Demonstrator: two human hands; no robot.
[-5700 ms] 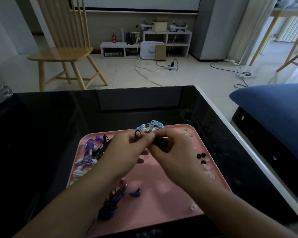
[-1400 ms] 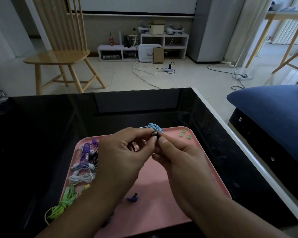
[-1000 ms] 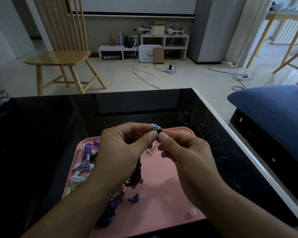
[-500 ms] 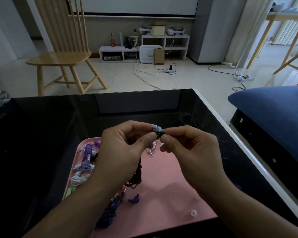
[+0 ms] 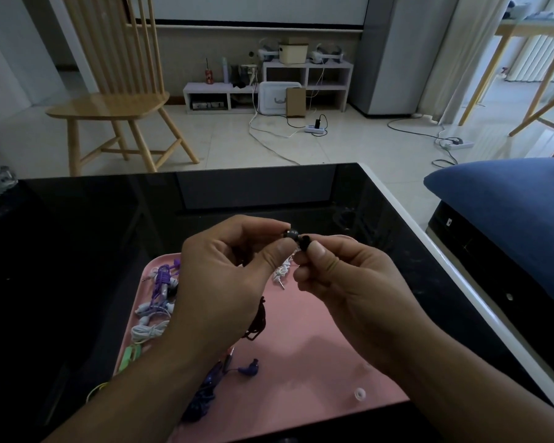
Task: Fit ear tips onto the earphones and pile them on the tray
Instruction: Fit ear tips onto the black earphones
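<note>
Earphone and ear tip pinched above tray's far edge.

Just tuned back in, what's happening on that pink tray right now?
A person is working above the pink tray. The left hand pinches a dark earbud, and the right hand pinches a black ear tip right against it; whether it is fully seated is hard to tell. A dark cord hangs below the left hand. Bundled purple earphones and white earphones lie on the tray's left side, a blue set near the front, and one loose white ear tip at the front right.
</note>
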